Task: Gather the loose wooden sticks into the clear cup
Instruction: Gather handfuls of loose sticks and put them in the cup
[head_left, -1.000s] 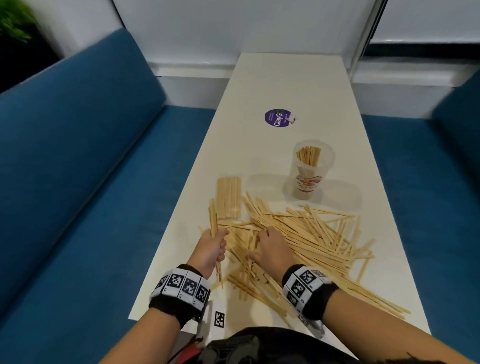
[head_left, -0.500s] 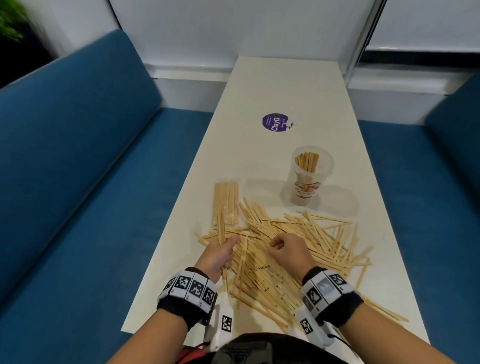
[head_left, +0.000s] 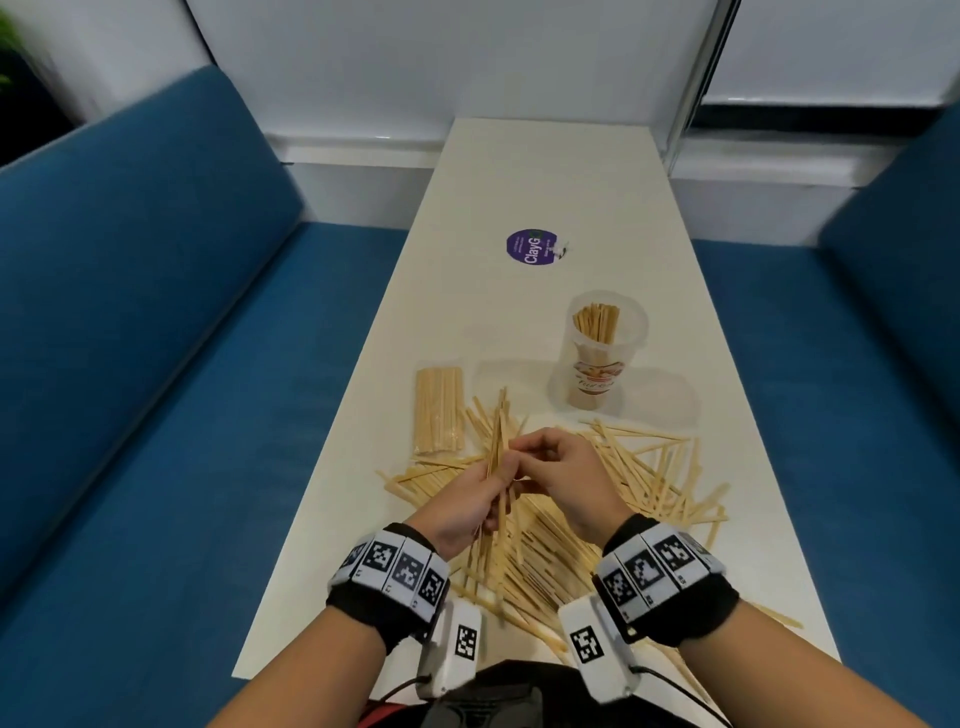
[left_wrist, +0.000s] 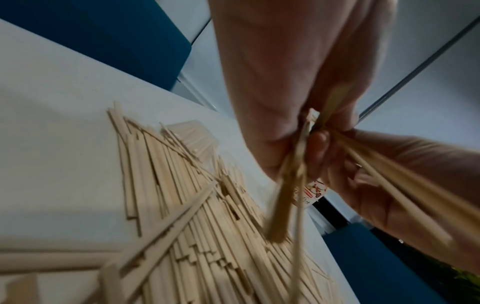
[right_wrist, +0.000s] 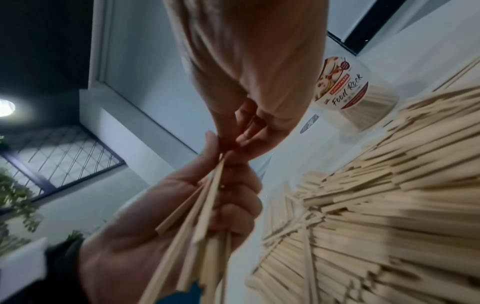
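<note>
A small bundle of wooden sticks (head_left: 497, 441) stands nearly upright above the table, gripped by my left hand (head_left: 491, 486). My right hand (head_left: 522, 457) meets it from the right and pinches sticks at the bundle's middle. From the right wrist view, the left hand (right_wrist: 207, 205) is curled round the sticks (right_wrist: 200, 222), with the right fingertips (right_wrist: 244, 135) at their top. The clear cup (head_left: 605, 358) stands upright beyond the hands, with several sticks in it. A loose pile of sticks (head_left: 639, 483) sprawls under and to the right of both hands.
A neat flat stack of sticks (head_left: 439, 410) lies left of the cup. A purple round sticker (head_left: 531, 247) sits further up the narrow white table (head_left: 545, 171). Blue sofa seats (head_left: 156, 364) flank both long edges. Some sticks reach the table's near right edge.
Both hands have lifted off the pile. The left hand raised its sticks upright, and the right hand moved left to join it at the bundle.
</note>
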